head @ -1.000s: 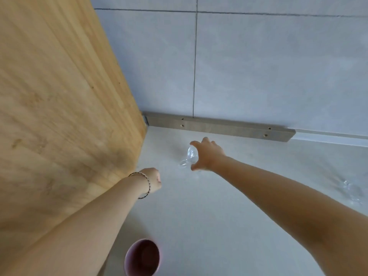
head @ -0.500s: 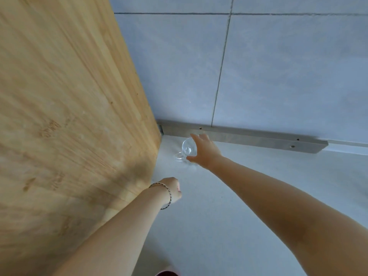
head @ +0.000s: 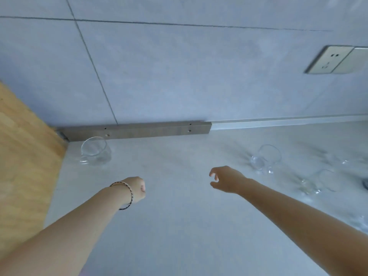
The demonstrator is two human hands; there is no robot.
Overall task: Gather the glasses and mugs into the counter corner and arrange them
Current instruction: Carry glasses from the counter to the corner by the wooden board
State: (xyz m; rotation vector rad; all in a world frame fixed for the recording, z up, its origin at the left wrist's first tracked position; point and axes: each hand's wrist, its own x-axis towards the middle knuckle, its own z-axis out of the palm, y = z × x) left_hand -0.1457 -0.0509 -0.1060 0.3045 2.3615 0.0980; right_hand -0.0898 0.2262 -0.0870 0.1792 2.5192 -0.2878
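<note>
A clear glass cup point(head: 95, 151) stands alone in the counter corner, close to the wooden panel and the metal strip. My right hand point(head: 225, 179) hovers over the middle of the counter, fingers apart, holding nothing. Curled into a loose fist, my left hand point(head: 137, 189) wears a bracelet at the wrist and holds nothing. To the right stand more clear glasses: one point(head: 265, 159) just beyond my right hand, another point(head: 316, 182) further right, both blurred.
The pale counter point(head: 179, 226) meets a grey tiled wall. A wooden panel point(head: 23, 156) bounds the left side. A metal strip point(head: 139, 131) runs along the wall base. A wall socket point(head: 336, 59) sits upper right. More blurred glass shows at the right edge point(head: 358, 224).
My right hand let go of the glass cup in the corner and drew back to the right. The view swung right, revealing more glasses; the pink mug left the frame.
</note>
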